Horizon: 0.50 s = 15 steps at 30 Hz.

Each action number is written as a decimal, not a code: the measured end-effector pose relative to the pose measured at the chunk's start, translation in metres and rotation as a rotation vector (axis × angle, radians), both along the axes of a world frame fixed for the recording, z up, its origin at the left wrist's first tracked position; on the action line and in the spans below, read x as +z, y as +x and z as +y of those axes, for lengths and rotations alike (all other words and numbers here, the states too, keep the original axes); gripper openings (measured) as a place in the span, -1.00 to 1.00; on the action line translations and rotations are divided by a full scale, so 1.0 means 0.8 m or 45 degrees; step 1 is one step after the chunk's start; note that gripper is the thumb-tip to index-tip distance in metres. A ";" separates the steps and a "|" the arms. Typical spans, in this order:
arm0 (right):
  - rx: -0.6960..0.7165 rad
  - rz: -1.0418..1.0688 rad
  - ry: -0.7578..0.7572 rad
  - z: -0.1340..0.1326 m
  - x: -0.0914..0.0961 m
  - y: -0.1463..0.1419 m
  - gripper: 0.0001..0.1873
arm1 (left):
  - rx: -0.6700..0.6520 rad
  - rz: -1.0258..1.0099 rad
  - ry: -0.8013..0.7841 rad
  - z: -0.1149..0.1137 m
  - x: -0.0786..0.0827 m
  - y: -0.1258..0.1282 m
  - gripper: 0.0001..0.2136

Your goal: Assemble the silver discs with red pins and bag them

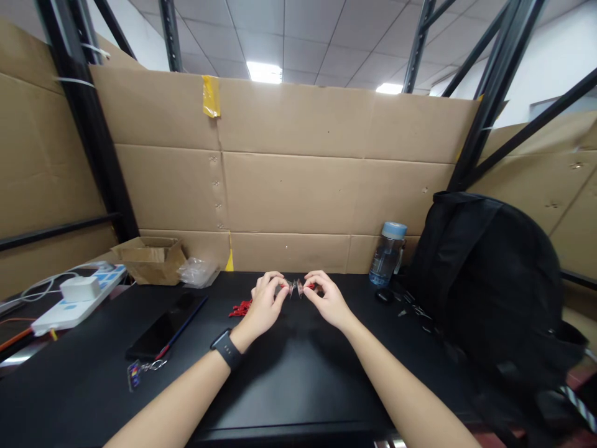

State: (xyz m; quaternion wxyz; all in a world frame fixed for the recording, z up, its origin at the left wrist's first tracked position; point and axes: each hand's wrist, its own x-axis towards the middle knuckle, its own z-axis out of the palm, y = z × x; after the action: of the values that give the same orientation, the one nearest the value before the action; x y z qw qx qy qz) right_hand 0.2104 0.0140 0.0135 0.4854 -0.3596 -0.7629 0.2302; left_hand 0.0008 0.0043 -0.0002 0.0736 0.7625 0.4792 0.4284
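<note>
The left hand and right hand face each other over the table, each pinching something small between thumb and fingers. The left piece and right piece sit in the narrow space between the two sets of fingertips, showing red and a shiny, see-through edge. The fingers cover most of both, and blur hides what they are; whether they touch or join cannot be told.

Just left of the left hand lies a red pile, its near end hidden behind that hand, its separate bits hard to make out. The forearms run out of view at the bottom; a watch circles the left wrist.

Farther left of the hands lie a dark phone and, nearer the person, a keychain. Beyond the phone stand an open box and a crumpled clear bag; a power strip is farthest left. Right of the hands are a bottle, keys partly lost in shadow, and a backpack. A cardboard wall closes off the space beyond.
</note>
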 end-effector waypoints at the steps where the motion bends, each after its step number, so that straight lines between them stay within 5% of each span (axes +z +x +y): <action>1: 0.004 0.014 0.005 -0.001 -0.002 -0.002 -0.84 | -0.013 -0.034 -0.011 0.000 -0.001 0.002 -0.82; 7: 0.019 0.032 -0.006 -0.004 -0.009 -0.011 -0.85 | -0.044 -0.102 -0.024 -0.004 -0.009 0.013 -0.81; 15: 0.344 0.475 -0.472 -0.003 -0.018 -0.015 -0.63 | 0.012 -0.089 -0.043 -0.005 -0.009 0.013 -0.80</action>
State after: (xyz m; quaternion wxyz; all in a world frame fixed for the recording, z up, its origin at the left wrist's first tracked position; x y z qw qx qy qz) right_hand 0.1986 0.0112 -0.0013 0.5085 -0.2888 -0.6463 0.4902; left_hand 0.0111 -0.0001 -0.0072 0.1010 0.7435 0.4871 0.4469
